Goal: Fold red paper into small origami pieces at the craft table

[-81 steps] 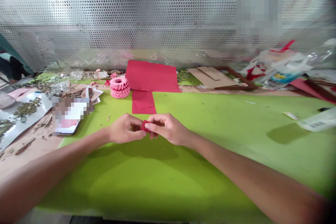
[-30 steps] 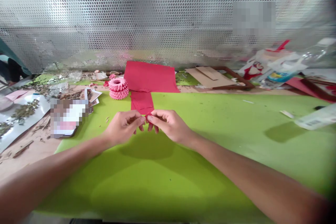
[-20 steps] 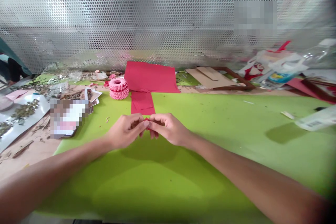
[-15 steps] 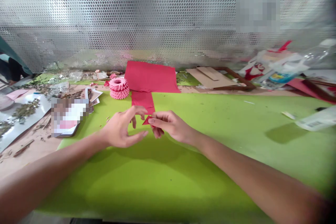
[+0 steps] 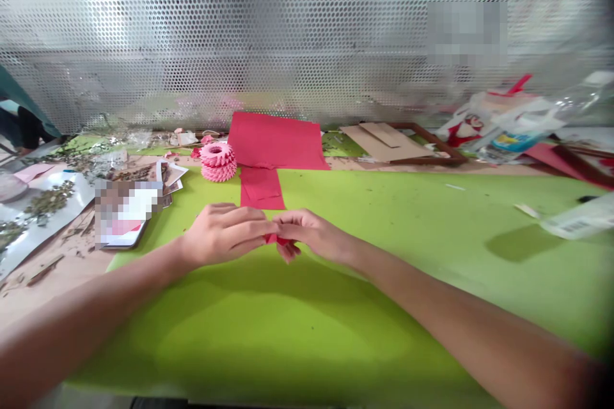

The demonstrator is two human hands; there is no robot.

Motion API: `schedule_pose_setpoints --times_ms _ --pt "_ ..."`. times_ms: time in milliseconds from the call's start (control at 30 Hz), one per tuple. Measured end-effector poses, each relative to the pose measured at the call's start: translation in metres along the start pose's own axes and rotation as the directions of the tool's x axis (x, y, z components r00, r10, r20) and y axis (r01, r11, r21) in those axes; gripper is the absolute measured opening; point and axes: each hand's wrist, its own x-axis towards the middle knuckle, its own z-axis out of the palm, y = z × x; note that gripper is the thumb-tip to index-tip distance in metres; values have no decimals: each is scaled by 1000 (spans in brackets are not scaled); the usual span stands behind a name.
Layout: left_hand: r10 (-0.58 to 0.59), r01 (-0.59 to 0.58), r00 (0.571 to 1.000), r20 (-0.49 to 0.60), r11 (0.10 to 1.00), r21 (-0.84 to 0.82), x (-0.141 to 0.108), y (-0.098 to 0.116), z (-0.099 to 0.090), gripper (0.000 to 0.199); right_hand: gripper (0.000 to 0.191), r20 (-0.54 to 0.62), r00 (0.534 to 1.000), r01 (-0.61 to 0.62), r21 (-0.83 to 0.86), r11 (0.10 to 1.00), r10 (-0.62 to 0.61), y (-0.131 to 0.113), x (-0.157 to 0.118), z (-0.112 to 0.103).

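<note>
Red paper scrap (image 5: 275,239) pinched between left hand (image 5: 223,235) and right hand (image 5: 307,235) at lower centre of the frame, over green mat (image 5: 364,332), just below red paper strip (image 5: 259,188).

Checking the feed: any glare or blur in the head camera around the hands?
Head view: the left hand, right hand and red paper piece between them look fairly sharp, shadowing the green mat; the perforated metal screen shows pale glare; the far right blurs.

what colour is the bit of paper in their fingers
Red; the small paper piece shows best in the head view.
</note>
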Motion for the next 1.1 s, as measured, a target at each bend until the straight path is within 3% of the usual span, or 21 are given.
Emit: schedule_pose_setpoints --times_ms 100,200,333,433,667,767,933,1000,1100 --pt "13 -13 1000 -2 1000 -16 -1 1 0 12 40 -15 1000 13 36 999 -13 0 0 0" --pt "-39 39 999 -27 999 13 -1 -1 -1 8 35 -128 989 84 50 995 -77 1 1 -1" --pt "-80 84 994 -79 995 45 -1 -2 -1 7 29 -338 927 147 -71 987 -162 -1 2 -1" --pt "-200 201 974 -104 980 -3 1 2 2 6 29 -432 879 153 -140 978 -200 -3 0 2" --pt "-531 523 843 -89 847 -97 7 15 16 8 29 -540 805 169 -190 967 -247 -3 1 5" --pt "-604 587 790 -105 795 -155 9 16 20 12 28 -556 793 187 -167 968 -249 -2 3 6" --pt "-663 627 745 -72 733 -262 10 17 20 14 27 -600 756 221 -142 965 -262 -1 2 8" --pt "-704 657 709 -46 683 -318 10 18 20 15 26 -593 770 250 -61 966 -236 -1 3 8" --pt "-762 699 647 -33 609 -375 11 22 18 17 25 -528 838 264 178 948 -134 0 5 7"
